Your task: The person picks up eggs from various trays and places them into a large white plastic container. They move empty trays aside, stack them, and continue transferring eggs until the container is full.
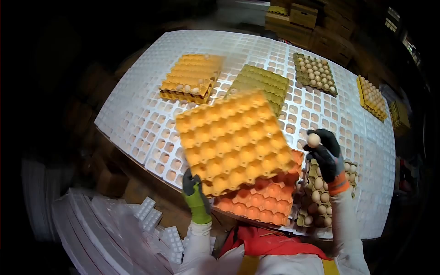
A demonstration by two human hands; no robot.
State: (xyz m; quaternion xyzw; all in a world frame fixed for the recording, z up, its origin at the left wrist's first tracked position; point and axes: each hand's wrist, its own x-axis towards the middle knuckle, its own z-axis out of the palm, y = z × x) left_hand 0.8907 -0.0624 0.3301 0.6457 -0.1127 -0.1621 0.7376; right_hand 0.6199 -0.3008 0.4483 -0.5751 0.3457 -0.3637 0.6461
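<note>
My left hand [195,192], in a green and black glove, grips the lower left corner of a yellow egg tray [233,142]. The tray is tilted over the table and shows no eggs in its cups. Between the fingers of my right hand [329,153], in a black and grey glove with an orange cuff, is a pale egg [314,140]. Below that hand sits a tray of eggs [316,197], partly hidden by my wrist. An orange egg tray [256,204] lies under the yellow one at the table's near edge.
White foam sheets with square pockets [146,123] cover the table. Farther back lie stacked yellow trays with a few eggs [190,78], an olive tray [268,85], a full egg tray [315,73] and a yellow tray of eggs [372,98]. Cardboard boxes [302,16] stand behind.
</note>
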